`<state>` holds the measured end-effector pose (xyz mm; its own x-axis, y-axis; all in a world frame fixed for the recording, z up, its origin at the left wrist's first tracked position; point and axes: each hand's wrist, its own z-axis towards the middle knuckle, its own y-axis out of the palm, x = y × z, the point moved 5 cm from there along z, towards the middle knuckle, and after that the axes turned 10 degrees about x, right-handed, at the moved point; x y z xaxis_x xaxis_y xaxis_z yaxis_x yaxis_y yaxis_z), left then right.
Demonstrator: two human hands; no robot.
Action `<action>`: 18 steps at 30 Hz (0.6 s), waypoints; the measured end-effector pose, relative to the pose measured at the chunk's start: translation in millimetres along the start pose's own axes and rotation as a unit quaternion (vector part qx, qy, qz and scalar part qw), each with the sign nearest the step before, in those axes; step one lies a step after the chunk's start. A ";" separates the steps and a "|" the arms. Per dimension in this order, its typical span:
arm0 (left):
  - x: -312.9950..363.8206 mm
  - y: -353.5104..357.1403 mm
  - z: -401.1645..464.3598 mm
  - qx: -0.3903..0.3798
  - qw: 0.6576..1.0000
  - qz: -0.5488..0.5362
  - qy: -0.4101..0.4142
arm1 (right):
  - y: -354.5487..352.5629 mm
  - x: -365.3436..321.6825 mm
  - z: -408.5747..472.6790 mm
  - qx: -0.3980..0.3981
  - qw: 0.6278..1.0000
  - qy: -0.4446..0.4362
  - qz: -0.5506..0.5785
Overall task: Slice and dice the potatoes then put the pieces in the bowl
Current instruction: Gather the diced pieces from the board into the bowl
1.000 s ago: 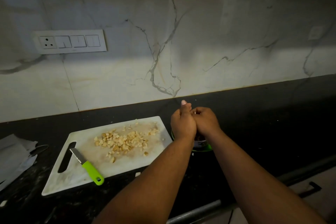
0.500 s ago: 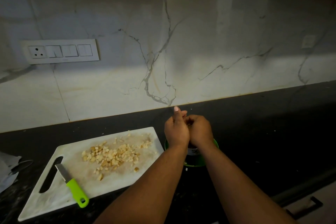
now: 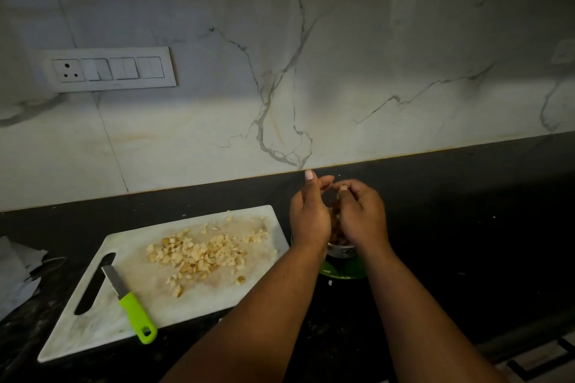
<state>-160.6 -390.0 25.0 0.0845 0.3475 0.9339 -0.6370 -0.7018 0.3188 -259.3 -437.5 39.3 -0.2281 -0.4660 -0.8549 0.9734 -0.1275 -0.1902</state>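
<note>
A pile of diced potato [image 3: 199,253] lies on the white cutting board [image 3: 93,329]. A green-handled knife [image 3: 129,305] rests on the board's near left part. To the right of the board stands a green bowl [image 3: 342,272], mostly hidden under my hands. My left hand [image 3: 309,218] and my right hand [image 3: 362,216] are held together above the bowl. Between the palms show several potato pieces [image 3: 335,224]. The left hand's fingers point up and are fairly straight. The right hand's fingers curl over the pieces.
The dark countertop [image 3: 466,227] runs along a marble backsplash with a switch panel [image 3: 112,69]. Crumpled paper [image 3: 15,274] lies at the left edge. A drawer handle [image 3: 541,364] shows at the lower right.
My hands have parted slightly over the bowl, so potato pieces now show between them. The view has shifted a little; the board and knife lie as before.
</note>
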 end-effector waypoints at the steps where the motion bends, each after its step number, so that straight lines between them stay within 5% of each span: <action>1: 0.4 -2.1 0.1 -0.003 1.000 -0.003 0.004 | -0.1 0.5 -0.7 -0.001 1.000 0.003 0.014; 9: -3.3 -10.9 4.8 -0.044 0.998 -0.032 -0.018 | -2.5 5.9 2.3 0.018 0.996 0.027 0.085; 18: -11.1 -9.2 -3.7 -0.114 0.991 0.051 0.046 | 7.4 9.0 -1.1 -0.037 0.999 -0.009 0.025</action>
<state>-158.5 -385.1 11.1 -0.0531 0.3444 0.9373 -0.7966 -0.5807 0.1682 -254.1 -441.6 29.7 -0.1783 -0.4857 -0.8558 0.9824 -0.0382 -0.1830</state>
